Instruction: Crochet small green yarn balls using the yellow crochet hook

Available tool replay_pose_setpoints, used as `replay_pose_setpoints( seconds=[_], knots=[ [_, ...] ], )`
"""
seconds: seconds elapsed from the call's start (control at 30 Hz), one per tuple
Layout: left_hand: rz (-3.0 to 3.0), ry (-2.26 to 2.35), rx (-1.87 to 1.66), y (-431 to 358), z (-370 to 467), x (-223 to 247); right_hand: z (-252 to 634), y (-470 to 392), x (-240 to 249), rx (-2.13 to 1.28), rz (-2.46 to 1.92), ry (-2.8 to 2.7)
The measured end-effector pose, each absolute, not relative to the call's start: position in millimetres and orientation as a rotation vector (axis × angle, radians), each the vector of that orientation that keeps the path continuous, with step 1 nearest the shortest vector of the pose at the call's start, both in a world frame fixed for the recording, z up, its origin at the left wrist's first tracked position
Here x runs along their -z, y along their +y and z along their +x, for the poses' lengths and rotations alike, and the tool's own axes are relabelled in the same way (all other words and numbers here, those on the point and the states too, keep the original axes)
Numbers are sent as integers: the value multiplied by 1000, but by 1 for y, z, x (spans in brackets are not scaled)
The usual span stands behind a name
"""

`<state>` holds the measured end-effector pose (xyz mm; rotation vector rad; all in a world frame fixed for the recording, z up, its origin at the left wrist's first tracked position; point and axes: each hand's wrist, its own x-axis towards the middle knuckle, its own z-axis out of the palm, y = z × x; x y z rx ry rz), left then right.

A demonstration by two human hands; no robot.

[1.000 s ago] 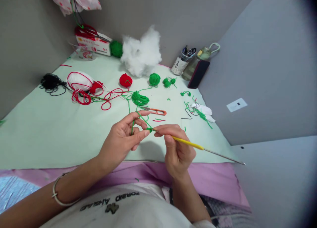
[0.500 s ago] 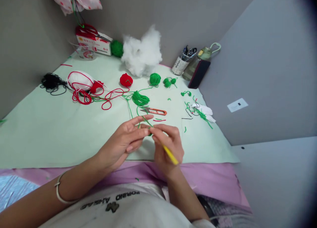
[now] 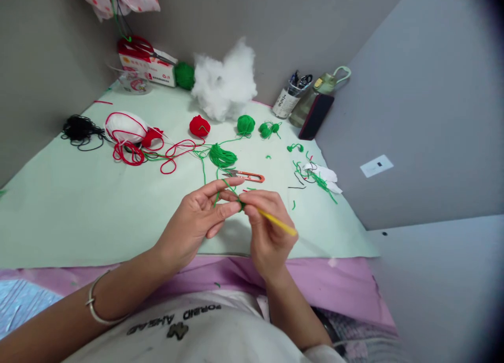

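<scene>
"Green yarn (image 3: 242, 206): where is it?"
"Pinched at the left hand's (image 3: 196, 216) thumb, I'd say; its strand (image 3: 232, 188) crosses the forefinger, probably for tension."
"Right hand (image 3: 269, 234)?"
"Pencil-gripping the yellow tool (image 3: 277, 223), likely for control. From here I see snips (image 3: 252, 176) just beyond both hands."

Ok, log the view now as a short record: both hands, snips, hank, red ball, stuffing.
left hand: pinching small green piece, green strand across it
right hand: holding yellow-handled tool, tip not visible
snips: orange, lying beyond the hands
green hank: beyond the snips
red ball: left of the hank, farther back
stuffing: white, right of dark green ball
</scene>
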<state>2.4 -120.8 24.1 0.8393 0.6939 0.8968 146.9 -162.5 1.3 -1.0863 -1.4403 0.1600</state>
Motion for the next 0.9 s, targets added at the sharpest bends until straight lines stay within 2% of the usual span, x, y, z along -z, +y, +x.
replay_pose_setpoints(
  seconds=[0.1,0.33,0.5,0.7,0.9],
  knots=[
    [702,623,-813,-119,3,-25,150,-164,2,64,-1076,-1559],
    [645,573,-813,-111,0,-30,156,-160,-12,-584,-933,-1123],
    [808,651,-879,-117,2,-26,154,-160,-9,-604,-1002,-1161],
    [847,677,-885,-119,0,-28,159,-161,-6,-793,-939,-1000],
    [892,712,-892,-120,-3,-28,159,-165,-13,-765,-916,-1066]
  ],
)
